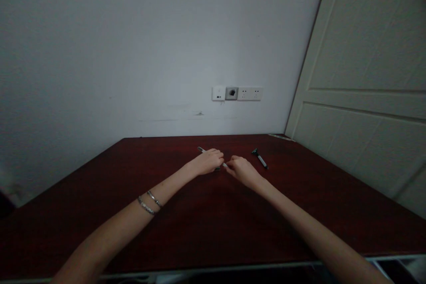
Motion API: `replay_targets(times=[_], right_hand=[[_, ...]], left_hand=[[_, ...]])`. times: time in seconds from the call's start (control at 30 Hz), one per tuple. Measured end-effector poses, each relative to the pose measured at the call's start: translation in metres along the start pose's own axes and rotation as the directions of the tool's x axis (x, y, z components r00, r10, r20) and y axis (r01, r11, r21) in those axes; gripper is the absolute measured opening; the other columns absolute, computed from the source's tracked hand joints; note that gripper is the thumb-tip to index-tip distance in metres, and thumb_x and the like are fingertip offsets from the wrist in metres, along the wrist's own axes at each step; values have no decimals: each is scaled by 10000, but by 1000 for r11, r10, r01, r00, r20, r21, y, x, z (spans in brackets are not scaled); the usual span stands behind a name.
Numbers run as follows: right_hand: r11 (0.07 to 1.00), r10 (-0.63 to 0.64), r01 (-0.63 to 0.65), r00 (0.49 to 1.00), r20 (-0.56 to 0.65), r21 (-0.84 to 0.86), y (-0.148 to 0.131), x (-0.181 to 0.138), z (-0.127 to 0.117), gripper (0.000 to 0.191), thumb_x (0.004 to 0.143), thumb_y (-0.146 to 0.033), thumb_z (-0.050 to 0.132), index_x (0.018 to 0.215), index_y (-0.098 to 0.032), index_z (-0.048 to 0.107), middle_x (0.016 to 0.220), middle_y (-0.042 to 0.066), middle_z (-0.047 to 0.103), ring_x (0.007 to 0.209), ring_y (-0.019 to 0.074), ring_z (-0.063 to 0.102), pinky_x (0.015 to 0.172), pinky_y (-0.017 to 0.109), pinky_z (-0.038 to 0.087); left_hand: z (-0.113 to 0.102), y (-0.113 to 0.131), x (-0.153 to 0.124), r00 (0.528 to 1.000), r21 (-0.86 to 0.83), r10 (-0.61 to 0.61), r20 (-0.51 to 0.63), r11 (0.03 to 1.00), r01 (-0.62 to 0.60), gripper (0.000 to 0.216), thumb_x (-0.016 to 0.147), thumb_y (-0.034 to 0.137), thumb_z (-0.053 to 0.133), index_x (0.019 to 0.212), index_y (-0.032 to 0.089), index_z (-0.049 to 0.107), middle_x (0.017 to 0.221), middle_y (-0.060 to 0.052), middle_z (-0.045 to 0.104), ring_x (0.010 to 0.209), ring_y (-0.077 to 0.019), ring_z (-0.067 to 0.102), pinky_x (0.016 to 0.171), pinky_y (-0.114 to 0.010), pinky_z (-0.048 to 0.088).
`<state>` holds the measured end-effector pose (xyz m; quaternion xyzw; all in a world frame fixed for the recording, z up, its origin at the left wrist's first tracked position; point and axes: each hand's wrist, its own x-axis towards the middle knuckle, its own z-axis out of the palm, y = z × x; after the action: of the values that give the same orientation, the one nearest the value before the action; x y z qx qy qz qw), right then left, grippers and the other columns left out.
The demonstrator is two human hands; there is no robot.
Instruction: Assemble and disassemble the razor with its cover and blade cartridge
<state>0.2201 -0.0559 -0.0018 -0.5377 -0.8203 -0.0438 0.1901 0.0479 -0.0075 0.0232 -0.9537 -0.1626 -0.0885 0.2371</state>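
My left hand point(210, 162) is closed, curled down near the far middle of the table. From behind its knuckles sticks the pale, dark-marked end of a slim stick-like item point(201, 149); the rest is covered by the hand. A small greyish bit shows below its fingers, too unclear to name. Just to the right, my right hand point(244, 171) pinches a small white piece point(225, 165) between thumb and fingers, its tip pointing at the left hand. Whether the white piece touches the slim item cannot be made out. Further right lies a razor point(260, 159) with a black head and grey handle.
The dark red wooden table point(186, 230) reaches back to a pale wall point(166, 53). Wall sockets point(250, 93) sit above its far edge. A cream panelled door point(369, 97) borders the right side. Under the front edge, some items show dimly.
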Motion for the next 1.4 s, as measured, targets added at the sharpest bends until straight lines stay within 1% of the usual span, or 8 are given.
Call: replay_targets(times=[0.13,0.3,0.43,0.53,0.6,0.77,1.13,1.4], right_hand=[[999,35,-36,997,-66,-16,17,-2,-2,266,854,-284,468,806,-169,703,798,78,623,692,150,592,639,219,385],[973,230,-228,964,-136,32,83,-11,-8,270,821,-285,495,859,-160,731,776,95,683,710,194,625,623,235,393],[873,488,-485,865,-120,48,143,-29,-12,284,805,-303,508,834,-144,740,754,119,701,729,227,651,611,244,411],[806,587,-591,804,-97,-23,172,-43,-9,256,781,-270,532,822,-119,734,817,155,697,799,250,652,640,255,428],[780,623,-624,781,-45,-50,182,-48,-5,235,770,-257,544,799,-113,728,799,159,693,781,245,653,634,257,435],[751,658,-658,753,-9,-51,183,-48,3,213,760,-251,566,817,-100,706,804,161,682,743,226,651,630,259,447],[763,638,-629,770,17,-150,177,-48,8,227,788,-258,519,757,-107,685,824,176,668,780,248,651,648,282,444],[747,645,-644,762,-56,-163,169,-40,-10,356,805,-410,476,803,-128,693,848,164,669,820,263,635,638,281,440]], left_hand=[[0,-2,5,991,-1,-40,-125,999,40,159,826,113,480,944,127,586,942,-88,593,941,-197,527,865,-334,400],[9,-20,4,946,-163,-198,-257,974,159,206,843,202,489,1014,139,585,1016,-87,587,991,-192,511,897,-350,400],[35,-37,-6,933,-373,-346,-96,882,289,373,782,346,581,1095,143,566,1105,-102,575,1060,-212,502,930,-359,389],[57,-43,-16,918,-488,-380,114,784,385,541,730,434,610,1171,130,530,1208,-123,541,1119,-236,490,961,-359,366],[66,-42,-22,898,-532,-399,187,727,434,600,708,465,618,1197,131,516,1241,-129,529,1145,-245,481,979,-360,348],[71,-32,-28,886,-562,-401,233,689,459,661,681,468,630,1233,133,490,1251,-126,522,1138,-252,483,978,-353,345],[82,-31,-27,877,-542,-404,260,691,479,623,694,334,600,1265,127,460,1241,-129,525,1113,-247,496,946,-350,377],[83,-33,-29,874,-634,-442,203,621,461,568,685,251,618,1228,147,488,1178,-104,575,1052,-217,543,939,-339,393]])
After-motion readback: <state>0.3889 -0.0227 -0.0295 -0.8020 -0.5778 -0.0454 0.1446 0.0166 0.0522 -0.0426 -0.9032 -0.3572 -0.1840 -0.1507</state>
